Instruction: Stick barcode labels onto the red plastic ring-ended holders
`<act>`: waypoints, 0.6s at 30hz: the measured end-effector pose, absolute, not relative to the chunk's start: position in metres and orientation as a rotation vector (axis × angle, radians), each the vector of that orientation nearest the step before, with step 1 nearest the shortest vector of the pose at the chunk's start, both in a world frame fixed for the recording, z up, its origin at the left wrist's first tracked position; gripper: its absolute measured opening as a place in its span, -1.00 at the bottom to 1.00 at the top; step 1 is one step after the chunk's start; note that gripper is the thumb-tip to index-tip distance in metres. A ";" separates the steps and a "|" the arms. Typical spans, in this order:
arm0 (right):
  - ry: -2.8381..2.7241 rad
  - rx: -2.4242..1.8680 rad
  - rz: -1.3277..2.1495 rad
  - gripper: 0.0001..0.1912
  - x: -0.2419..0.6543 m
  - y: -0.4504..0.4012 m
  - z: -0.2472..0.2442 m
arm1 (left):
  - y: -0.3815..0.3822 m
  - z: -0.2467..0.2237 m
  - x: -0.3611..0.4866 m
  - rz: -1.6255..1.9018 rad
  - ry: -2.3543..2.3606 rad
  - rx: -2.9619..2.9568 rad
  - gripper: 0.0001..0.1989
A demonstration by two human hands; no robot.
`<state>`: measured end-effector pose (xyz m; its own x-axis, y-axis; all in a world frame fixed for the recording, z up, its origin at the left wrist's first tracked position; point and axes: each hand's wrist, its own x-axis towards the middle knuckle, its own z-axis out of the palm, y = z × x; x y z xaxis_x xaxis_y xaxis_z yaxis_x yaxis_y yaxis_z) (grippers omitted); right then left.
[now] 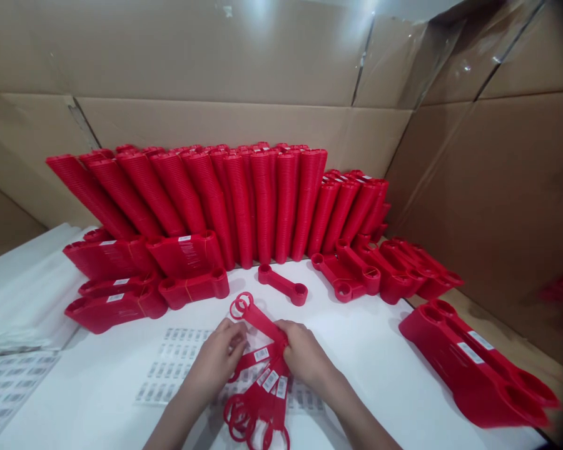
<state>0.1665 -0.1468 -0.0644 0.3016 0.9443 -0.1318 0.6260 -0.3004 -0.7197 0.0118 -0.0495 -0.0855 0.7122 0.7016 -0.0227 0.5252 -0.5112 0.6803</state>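
Note:
My right hand (pixel 304 353) is wrapped round one end of a fan of flat red pieces (pixel 278 357) with rings at their ends. Several pieces in the fan bear white barcode labels (pixel 271 380). My left hand (pixel 223 351) is beside the fan on its left, fingers curled by one labelled piece; whether they grip anything is too small to tell. Under the hands lies a sheet of barcode labels (pixel 169 359) on the white table (pixel 356 331). A short red stack (pixel 282 285) lies just beyond the fan.
Tall red stacks (pixel 263 206) line the back against a cardboard wall (pixel 216 69). Banded red bundles (pixel 122 306) sit at the left, more (pixel 347 269) at the back right, and two labelled bundles (pixel 473 369) at the right. Clear plastic bags (pixel 28 287) and another label sheet (pixel 14 387) are far left.

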 end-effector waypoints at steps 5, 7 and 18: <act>-1.405 -2.014 0.778 -0.54 0.162 -0.148 -0.061 | -0.052 -0.075 0.017 0.502 0.823 1.886 -0.78; -1.406 -2.003 0.794 -0.54 0.160 -0.148 -0.060 | -0.055 -0.074 0.021 0.566 0.848 1.817 -0.76; -1.388 -1.972 0.832 -0.58 0.155 -0.150 -0.059 | -0.062 -0.077 0.026 0.661 0.965 1.881 -0.73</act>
<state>0.1553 -0.1503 -0.0594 0.2634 0.9517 -0.1581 0.5882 -0.2883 -0.7556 0.0264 -0.0617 -0.0773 0.5539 0.8306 0.0572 0.3538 -0.2970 0.8869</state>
